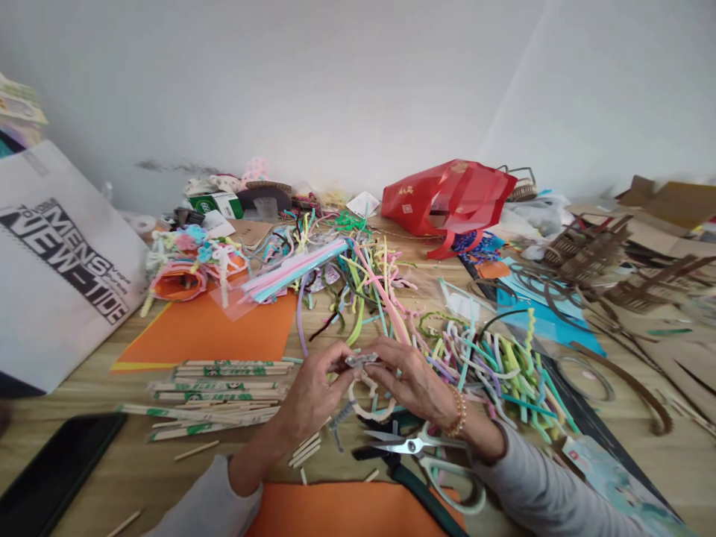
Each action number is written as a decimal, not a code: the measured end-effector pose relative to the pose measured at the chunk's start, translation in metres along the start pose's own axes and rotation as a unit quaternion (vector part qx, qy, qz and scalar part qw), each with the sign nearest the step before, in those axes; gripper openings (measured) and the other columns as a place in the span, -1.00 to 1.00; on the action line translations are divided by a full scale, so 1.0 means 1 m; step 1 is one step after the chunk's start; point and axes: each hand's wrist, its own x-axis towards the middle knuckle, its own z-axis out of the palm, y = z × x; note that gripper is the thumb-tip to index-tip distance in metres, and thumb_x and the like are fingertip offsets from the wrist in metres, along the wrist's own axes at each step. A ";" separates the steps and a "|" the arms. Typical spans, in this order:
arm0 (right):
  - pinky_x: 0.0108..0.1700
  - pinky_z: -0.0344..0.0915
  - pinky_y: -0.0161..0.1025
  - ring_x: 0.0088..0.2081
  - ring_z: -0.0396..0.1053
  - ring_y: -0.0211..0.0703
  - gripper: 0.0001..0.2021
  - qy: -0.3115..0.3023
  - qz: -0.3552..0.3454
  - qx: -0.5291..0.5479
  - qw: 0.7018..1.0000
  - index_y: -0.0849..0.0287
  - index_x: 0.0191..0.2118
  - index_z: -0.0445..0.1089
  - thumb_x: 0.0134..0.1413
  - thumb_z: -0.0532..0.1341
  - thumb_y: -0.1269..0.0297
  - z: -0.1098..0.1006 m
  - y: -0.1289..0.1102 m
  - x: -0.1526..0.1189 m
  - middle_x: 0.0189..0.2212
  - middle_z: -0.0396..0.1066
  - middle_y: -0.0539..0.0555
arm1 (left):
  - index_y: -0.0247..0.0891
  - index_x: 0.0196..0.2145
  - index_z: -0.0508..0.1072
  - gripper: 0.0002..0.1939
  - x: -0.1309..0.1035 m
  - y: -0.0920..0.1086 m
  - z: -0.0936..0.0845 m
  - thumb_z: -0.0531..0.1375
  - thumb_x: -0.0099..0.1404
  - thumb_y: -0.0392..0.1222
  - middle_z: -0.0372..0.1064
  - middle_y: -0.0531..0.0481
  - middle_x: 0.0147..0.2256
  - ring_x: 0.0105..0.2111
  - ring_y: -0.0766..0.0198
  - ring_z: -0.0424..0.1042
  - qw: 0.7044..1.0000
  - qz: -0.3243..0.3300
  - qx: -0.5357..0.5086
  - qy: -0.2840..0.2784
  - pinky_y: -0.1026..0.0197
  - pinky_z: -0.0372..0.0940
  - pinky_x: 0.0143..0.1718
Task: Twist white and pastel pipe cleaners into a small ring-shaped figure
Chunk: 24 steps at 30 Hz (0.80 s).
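Both hands meet near the middle of the table. My left hand (320, 388) pinches the left end of a small grey fuzzy piece (361, 360), and my right hand (411, 377) pinches its right end. Just below the fingers is a cream ring (372, 406), with a grey twisted pipe cleaner (340, 418) beside it; whether they join the held piece is unclear. White-handled scissors (414, 445) lie under my right wrist, over a black-handled tool (419, 488). Short wooden sticks (306, 450) are close to my left wrist.
Wrapped chopsticks (224, 389), a phone (59, 470) and orange sheets (215, 332) lie left. Pipe cleaners (503, 365) spread across the middle and right. A red bag (414, 198) stands behind, a white bag (61, 261) far left. Brown baskets (587, 250) are at right.
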 end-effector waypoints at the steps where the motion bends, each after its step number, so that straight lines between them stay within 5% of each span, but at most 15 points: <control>1: -0.17 0.27 -0.21 -0.23 0.36 -0.11 -0.82 -0.005 0.005 -0.002 1.000 0.20 -0.15 0.40 0.26 0.07 0.33 0.000 0.001 0.000 -0.28 0.42 0.15 | -0.26 -0.43 0.39 -0.93 0.000 0.000 0.000 0.13 0.21 -0.29 0.37 0.05 -0.48 -0.44 0.26 0.38 1.000 0.005 0.009 0.003 0.28 0.26 -0.38; 9: -0.37 0.22 -0.31 -0.40 0.33 -0.21 -0.80 -0.023 0.121 0.081 0.989 0.17 -0.21 0.45 0.22 0.12 0.23 0.003 0.008 -0.002 -0.40 0.42 0.04 | -0.25 -0.40 0.43 -0.94 -0.001 -0.006 0.005 0.16 0.22 -0.29 0.44 0.00 -0.41 -0.37 0.23 0.41 0.992 0.071 0.095 0.033 0.24 0.28 -0.31; 19: -0.53 0.14 -0.40 -0.60 0.20 -0.38 -0.65 -0.023 0.237 0.359 0.902 0.25 -0.48 0.39 0.01 0.28 0.01 0.017 0.020 0.001 -0.62 0.30 -0.07 | -0.27 -0.33 0.49 -0.85 -0.001 -0.007 0.006 0.11 0.27 -0.36 0.42 -0.06 -0.38 -0.35 0.25 0.43 0.980 0.169 0.097 0.034 0.26 0.31 -0.29; 24: -0.53 0.23 -0.40 -0.60 0.24 -0.38 -0.65 0.011 0.253 0.387 0.887 0.26 -0.42 0.40 -0.03 0.30 0.00 0.017 0.015 0.001 -0.58 0.35 -0.04 | -0.24 -0.26 0.49 -0.86 -0.002 -0.006 0.009 0.16 0.22 -0.31 0.43 -0.06 -0.36 -0.32 0.23 0.43 0.988 0.126 0.049 0.078 0.23 0.32 -0.25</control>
